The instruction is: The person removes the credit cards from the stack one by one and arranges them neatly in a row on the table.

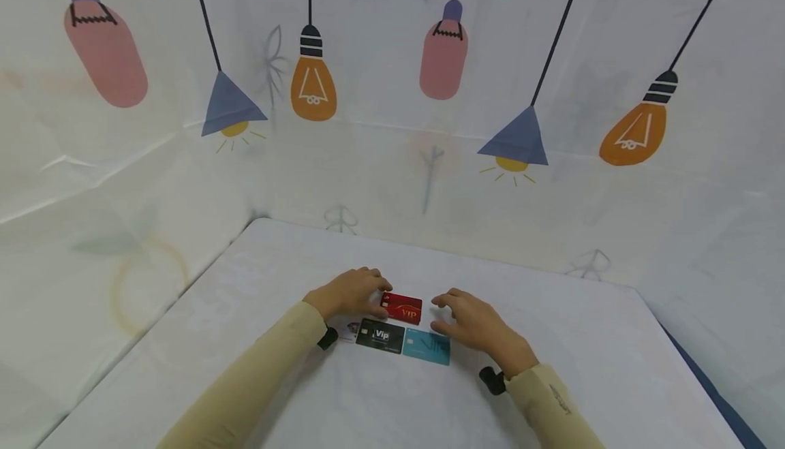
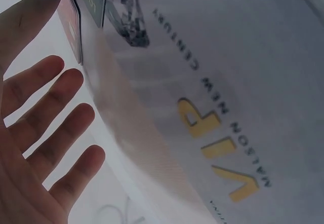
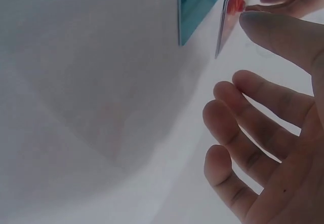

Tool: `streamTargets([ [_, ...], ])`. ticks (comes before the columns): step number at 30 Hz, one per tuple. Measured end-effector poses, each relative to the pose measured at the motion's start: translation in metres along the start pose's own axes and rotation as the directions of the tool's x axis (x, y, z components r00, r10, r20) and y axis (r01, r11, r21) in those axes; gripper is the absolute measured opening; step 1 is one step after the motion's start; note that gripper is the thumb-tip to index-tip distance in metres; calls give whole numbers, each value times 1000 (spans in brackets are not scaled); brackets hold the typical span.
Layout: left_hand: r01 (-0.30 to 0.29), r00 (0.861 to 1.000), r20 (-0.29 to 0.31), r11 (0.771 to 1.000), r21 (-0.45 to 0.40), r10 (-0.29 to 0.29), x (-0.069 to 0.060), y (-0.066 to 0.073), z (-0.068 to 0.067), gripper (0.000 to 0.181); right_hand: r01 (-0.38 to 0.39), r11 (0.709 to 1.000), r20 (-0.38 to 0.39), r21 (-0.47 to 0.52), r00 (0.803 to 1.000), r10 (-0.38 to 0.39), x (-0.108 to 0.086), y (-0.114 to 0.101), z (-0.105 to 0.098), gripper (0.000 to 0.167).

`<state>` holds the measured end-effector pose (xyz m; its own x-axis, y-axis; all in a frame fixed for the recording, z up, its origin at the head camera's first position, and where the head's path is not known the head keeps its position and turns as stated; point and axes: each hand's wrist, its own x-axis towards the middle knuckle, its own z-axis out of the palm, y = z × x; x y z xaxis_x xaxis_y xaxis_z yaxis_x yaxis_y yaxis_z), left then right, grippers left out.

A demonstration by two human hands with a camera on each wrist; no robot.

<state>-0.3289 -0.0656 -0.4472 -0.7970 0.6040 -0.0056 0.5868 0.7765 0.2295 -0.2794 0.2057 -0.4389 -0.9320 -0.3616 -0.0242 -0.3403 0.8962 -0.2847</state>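
A red VIP card (image 1: 401, 307) lies on the white table behind a row of cards. In that row are a black Vip card (image 1: 381, 336), a light blue card (image 1: 427, 346) and, at the left, a pale card (image 2: 202, 117) with gold VIP lettering, mostly hidden by the left wrist in the head view. My left hand (image 1: 352, 293) is at the red card's left edge, thumb and fingers spread; whether the tips touch it, I cannot tell. To the right of the red card, my right hand (image 1: 472, 323) hovers with parted, lightly bent fingers and holds nothing.
The white table (image 1: 380, 408) reaches back to a hanging sheet (image 1: 380, 176) printed with lamps. Another stretch of sheet runs along the left side. A black wrist device (image 1: 493, 380) shows at the right wrist, and another (image 1: 328, 338) at the left.
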Motion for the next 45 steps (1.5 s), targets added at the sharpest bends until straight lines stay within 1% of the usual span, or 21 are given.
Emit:
streamTargets([
  [4,17,1000,17,1000,-15,-16,1,0,0,61,9,1000,29,5,1000,-9,9,-5,1,50],
  [8,10,1000,20,1000,-19,-9,2,1,-1,59,31,999,46,8,998,-32,18,-9,3,53],
  [11,0,1000,21,1000,0,0,2,1,-2,58,40,999,58,5,998,-41,25,-11,6,54],
  [17,0,999,36,1000,5,0,4,2,-4,56,9,1000,81,5,997,-9,33,-15,10,57],
  [21,18,999,50,1000,-4,-18,4,3,-5,55,-7,1000,88,10,996,7,35,-18,10,56],
  [27,46,997,66,999,-19,-44,5,6,-6,54,0,1000,71,-16,997,1,35,-20,10,54],
  [32,66,995,71,998,6,-66,5,7,-4,54,7,1000,55,-29,998,-5,35,-19,13,53],
  [38,66,995,68,998,15,-67,4,10,-6,52,21,999,51,-35,998,-19,33,-20,12,52],
  [45,63,995,70,998,29,-65,3,11,-8,49,19,1000,50,-9,999,-19,32,-21,12,51],
])
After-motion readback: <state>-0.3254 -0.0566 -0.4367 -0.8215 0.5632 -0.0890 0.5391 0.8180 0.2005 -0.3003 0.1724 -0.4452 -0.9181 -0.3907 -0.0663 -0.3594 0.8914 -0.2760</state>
